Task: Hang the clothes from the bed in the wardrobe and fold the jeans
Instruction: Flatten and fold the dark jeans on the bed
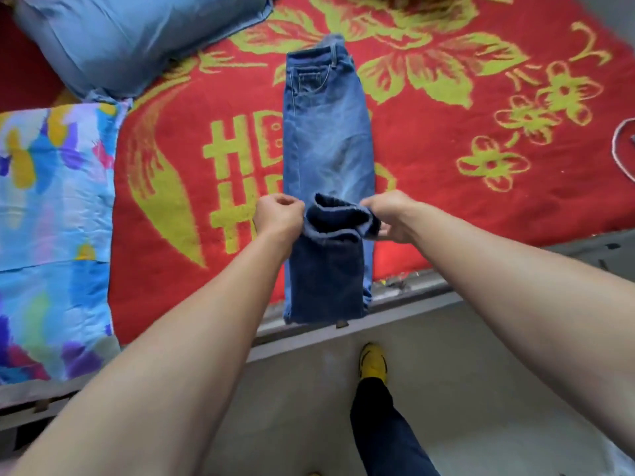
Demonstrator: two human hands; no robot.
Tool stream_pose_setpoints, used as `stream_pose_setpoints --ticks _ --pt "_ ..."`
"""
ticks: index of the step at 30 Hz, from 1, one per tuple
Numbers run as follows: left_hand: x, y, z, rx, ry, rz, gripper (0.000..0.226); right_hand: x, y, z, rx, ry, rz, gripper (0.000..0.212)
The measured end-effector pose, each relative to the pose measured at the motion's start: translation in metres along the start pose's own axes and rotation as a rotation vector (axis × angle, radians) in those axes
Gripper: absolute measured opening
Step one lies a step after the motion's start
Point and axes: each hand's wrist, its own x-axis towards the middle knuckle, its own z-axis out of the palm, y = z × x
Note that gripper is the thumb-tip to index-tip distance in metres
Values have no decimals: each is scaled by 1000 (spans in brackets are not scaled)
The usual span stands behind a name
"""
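Jeans lie lengthwise on the bed, cuffs pinched by left hand and right hand; uneven pull could skew the fold (its bend overhangs the bed's edge and may slide off).

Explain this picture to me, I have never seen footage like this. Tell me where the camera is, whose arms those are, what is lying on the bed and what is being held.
There is no machine here. A person wears one wide-angle camera on the head, looking down, so the two bare arms are their own. The left hand and right hand each have a grip on the leg ends of a pair of jeans. The legs are doubled back over the rest, and the waistband lies at the far end. The jeans lie on a red blanket with yellow flowers. A blue pillow and a colourful quilt lie to the left. Below, a yellow shoe stands on the floor.
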Motion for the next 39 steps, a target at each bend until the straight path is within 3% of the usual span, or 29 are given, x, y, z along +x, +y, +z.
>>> stream_pose_setpoints --ticks 2,3,6,10,13,16,23,26,30,33,36,39 --pt "32 19 6 -9 7 56 35 34 -25 -3 143 58 -62 6" --pt "39 23 7 61 6 104 38 48 -29 -7 53 133 -127 6" --pt "45 -2 5 484 -34 333 35 74 -5 -16 -630 342 -452 31" --pt "42 -66 10 1005 -299 505 54 85 61 1 -1194 128 -922 60" --pt "41 -95 21 1203 -560 431 72 105 96 12 -1443 -92 -835 68" --pt "55 -106 19 1256 -645 448 84 121 96 14 -1556 -217 -670 66" --pt "51 -120 -2 1398 -578 673 79 94 125 -10 -1622 -128 -1021 70" --pt "51 -128 0 1358 -566 700 66 92 131 -9 -1657 -180 -927 76" --pt "62 -110 -3 1224 -587 782 68 91 122 -10 -1622 -241 -906 58" --pt "64 -80 -8 1111 -752 573 60 73 103 -14 -1407 -244 -864 43" --pt "81 -42 -18 788 -791 319 25 61 51 -14 -1099 -258 -514 30" --pt "109 13 -29 450 -815 99 33 67 -10 -16 -719 -336 -362 23"
